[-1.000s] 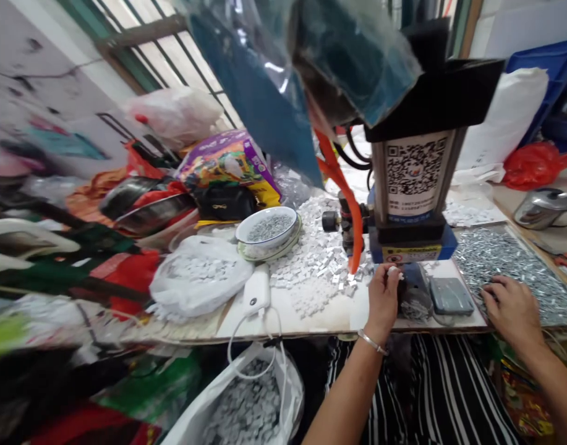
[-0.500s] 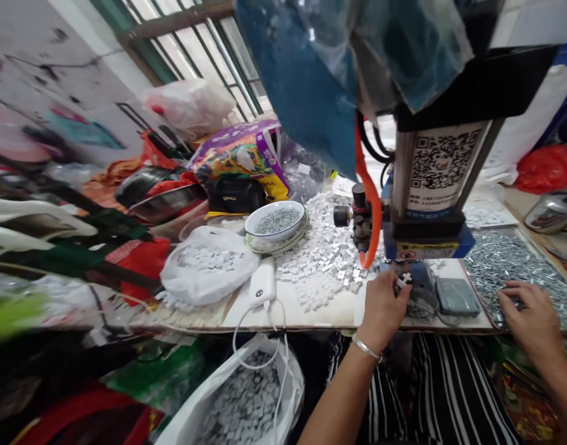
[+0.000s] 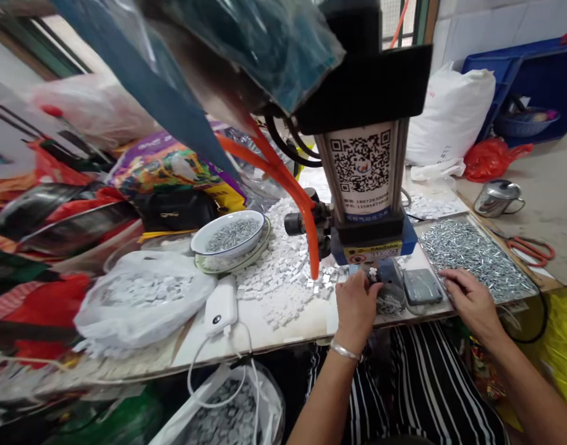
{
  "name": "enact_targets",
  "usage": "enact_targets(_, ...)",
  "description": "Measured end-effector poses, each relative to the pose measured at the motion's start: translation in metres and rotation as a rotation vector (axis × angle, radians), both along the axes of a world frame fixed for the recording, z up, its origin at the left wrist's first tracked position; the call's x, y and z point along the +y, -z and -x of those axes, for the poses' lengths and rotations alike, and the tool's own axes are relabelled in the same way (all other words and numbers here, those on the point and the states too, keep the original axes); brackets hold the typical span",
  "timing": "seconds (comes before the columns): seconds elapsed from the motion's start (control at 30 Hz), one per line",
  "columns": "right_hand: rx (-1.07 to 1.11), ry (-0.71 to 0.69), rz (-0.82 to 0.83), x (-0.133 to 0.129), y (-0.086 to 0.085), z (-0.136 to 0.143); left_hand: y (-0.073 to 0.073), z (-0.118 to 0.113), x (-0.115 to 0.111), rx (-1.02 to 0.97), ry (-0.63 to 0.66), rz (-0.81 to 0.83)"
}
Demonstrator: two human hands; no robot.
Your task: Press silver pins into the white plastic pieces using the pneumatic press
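Observation:
My left hand (image 3: 357, 304), with a silver bracelet at the wrist, is at the base of the press (image 3: 376, 241). Its thumb and fingers are bent close together beside a small white cross-shaped piece (image 3: 373, 272); whether they grip anything is hidden. My right hand (image 3: 468, 301) is at the near left edge of a tray (image 3: 533, 285) of small metal pins (image 3: 478, 256). Its thumb and forefinger come together, and what they hold is too small to make out. Between the hands lie a grey flat box (image 3: 422, 287) and a clear dish of metal pins (image 3: 389, 301).
Small white pieces (image 3: 283, 247) are heaped left of the press, beside a bowl (image 3: 228, 233), a power bank (image 3: 221, 308) and a plastic bag (image 3: 144, 296). Scissors (image 3: 531, 250) and a metal mug (image 3: 497, 199) stand right. An orange hose (image 3: 306, 216) hangs in front.
The view has swung to the right, showing more of the tray, mug and scissors. My left hand stays at the press base; my right hand has shifted to the tray's left edge.

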State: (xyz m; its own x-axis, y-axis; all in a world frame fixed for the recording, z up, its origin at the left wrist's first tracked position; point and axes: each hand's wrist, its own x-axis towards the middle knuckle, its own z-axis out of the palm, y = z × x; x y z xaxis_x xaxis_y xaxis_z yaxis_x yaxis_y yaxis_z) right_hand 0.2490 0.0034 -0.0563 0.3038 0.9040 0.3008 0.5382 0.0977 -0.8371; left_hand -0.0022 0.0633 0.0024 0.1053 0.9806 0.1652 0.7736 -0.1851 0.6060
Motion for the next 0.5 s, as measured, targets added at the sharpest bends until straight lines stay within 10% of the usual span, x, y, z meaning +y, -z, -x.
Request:
enact_targets(0.23,0.170,0.010,0.068,-0.005,-0.002,0.015,0.004,0.011,-0.030,-0.215,0.266,0.021)
enact_targets(0.5,0.495,-0.054,0.181,-0.009,-0.021,0.044,0.009,0.002,-0.033,-0.264,0.237,0.027)
